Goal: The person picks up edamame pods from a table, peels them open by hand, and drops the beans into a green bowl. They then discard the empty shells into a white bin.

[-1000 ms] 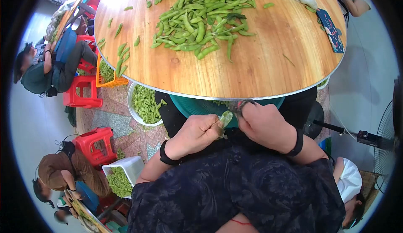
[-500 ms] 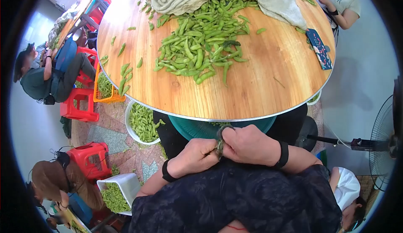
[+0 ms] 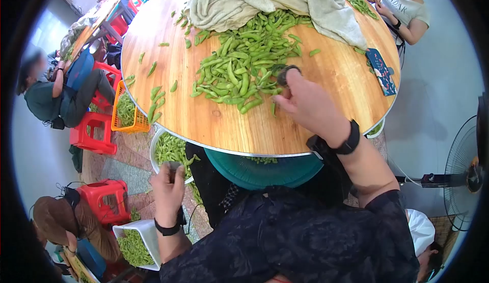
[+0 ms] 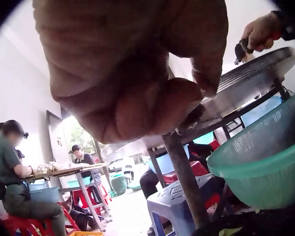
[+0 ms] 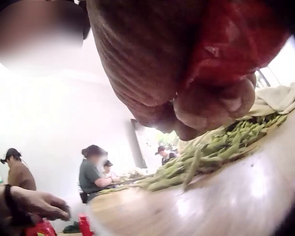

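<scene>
My right hand (image 3: 310, 104) reaches over the round wooden table (image 3: 229, 135), at the near right edge of a heap of green soybean pods (image 3: 239, 74). Its thumb and forefinger stand apart, a dark covering (image 3: 288, 75) round a fingertip. One pod (image 5: 192, 169) sticks up below these fingers in the right wrist view, where red material (image 5: 231, 42) shows on the hand. My left hand (image 3: 168, 194) is lower left, over the rim side of a white basin (image 3: 155, 153) of pods. Its fingers are loosely curled, with dark material (image 3: 174, 165) at the fingertips.
A teal basin (image 3: 265, 176) sits below the table edge at my lap. Pale cloths (image 3: 244, 3) cover the heap's far side. A dark patterned flat object (image 3: 382, 71) lies at right. A fan (image 3: 461, 173) stands at right; red stools (image 3: 104, 201) and seated people are left.
The hands were together in front of the body, with a pod between them. Now they are apart: right forward to the heap, left out toward the white basin. The head view has tilted up.
</scene>
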Available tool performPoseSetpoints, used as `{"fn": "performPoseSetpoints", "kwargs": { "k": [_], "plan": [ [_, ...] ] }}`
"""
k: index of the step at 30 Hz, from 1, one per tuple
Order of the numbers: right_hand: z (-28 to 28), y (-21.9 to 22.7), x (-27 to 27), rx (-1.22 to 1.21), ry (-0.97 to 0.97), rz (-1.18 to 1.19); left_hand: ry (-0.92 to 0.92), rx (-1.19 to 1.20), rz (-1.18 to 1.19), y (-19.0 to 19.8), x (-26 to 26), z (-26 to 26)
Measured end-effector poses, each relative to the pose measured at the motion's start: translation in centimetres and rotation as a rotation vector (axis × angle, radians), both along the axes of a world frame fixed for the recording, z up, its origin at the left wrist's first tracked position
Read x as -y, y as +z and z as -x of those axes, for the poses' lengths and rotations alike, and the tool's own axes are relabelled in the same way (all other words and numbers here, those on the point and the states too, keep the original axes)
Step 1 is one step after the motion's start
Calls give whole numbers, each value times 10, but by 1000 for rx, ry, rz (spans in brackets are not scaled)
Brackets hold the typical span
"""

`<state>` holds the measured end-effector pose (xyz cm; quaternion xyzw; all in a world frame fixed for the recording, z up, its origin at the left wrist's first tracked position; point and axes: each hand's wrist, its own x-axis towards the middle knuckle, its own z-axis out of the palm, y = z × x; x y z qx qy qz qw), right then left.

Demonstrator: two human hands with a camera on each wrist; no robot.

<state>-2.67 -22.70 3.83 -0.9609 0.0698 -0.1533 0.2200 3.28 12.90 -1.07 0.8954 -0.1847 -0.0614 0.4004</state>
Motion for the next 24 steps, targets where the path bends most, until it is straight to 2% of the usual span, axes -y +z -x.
{"fn": "performPoseSetpoints", "kwargs": {
  "k": [2,4,5,6,7,8,10,11,12,13,14,15,16,17,18,19,20,22,23,24],
  "plan": [
    [-6,-7,2,16,35,-9,-62,-108,142,12,23,10],
    [-6,-8,6,-4,51,-115,-188,-132,195,19,41,15],
    [-2,-3,6,-9,55,-112,-267,-68,171,19,47,15],
    [5,9,4,-102,61,-458,-264,-73,176,19,55,16],
    [12,20,1,-196,62,-805,-321,-218,334,19,65,17],
    [18,28,-3,-201,60,-806,-377,-363,491,20,76,18],
    [29,39,-10,-286,147,-1109,-471,-497,618,33,101,22],
    [30,31,-12,-289,149,-1112,-527,-609,663,40,114,22],
    [29,20,-14,-41,342,-840,-522,-611,660,39,123,22],
    [29,14,-16,202,518,-553,-602,-861,747,37,130,22],
    [36,12,-17,200,518,-559,-677,-1115,829,36,134,23],
    [42,18,-22,85,458,-571,-627,-1265,797,37,135,26],
    [48,20,-26,-30,399,-582,-620,-1269,793,34,135,27],
    [48,13,-33,96,334,-674,-584,-1238,825,29,136,28],
    [52,14,-34,94,334,-683,-547,-1206,857,25,136,30],
    [56,18,-35,-48,233,-806,-547,-1093,822,25,137,31],
    [59,21,-35,-192,130,-923,-539,-1096,819,26,136,32],
    [62,22,-38,-289,169,-978,-550,-786,591,30,135,36],
    [64,20,-40,-381,205,-1025,-546,-793,585,31,134,37],
    [65,18,-41,-383,203,-1033,-593,-611,491,33,133,37]
  ]
}}
